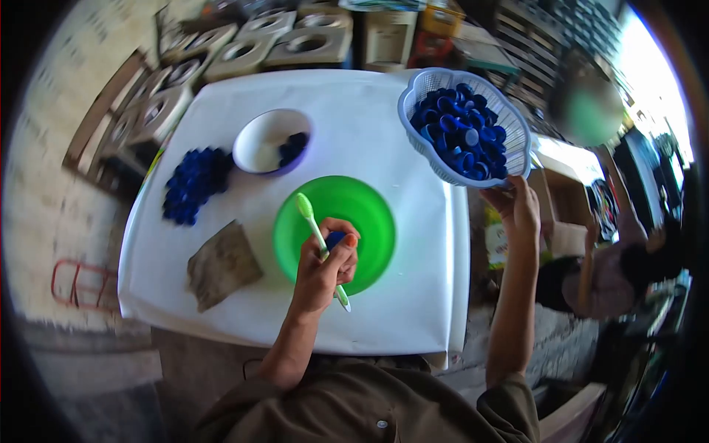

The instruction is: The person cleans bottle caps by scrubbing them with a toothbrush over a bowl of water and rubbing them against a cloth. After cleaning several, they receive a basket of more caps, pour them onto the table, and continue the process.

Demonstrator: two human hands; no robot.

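Observation:
Over the green basin [378, 229], my left hand [323, 269] is closed around a green-and-white toothbrush [306, 208], its bristle head pointing away from me. A blue bottle cap [334, 240] is pinched in the same hand, partly covered by the fingers. My right hand [519, 210] grips the near rim of a light-blue plastic basket [423, 87] at the table's far right corner. Many blue caps [465, 133] fill that basket. A white bowl with a purple outside [258, 140] stands left of the basin, with a few dark blue caps [294, 148] in it.
A pile of blue caps [193, 181] and a brown cloth [225, 266] lie on the left of the white-covered table [354, 111]. Stove-like units [244, 52] line the back. At right are a cardboard box [569, 196] and another person [602, 284].

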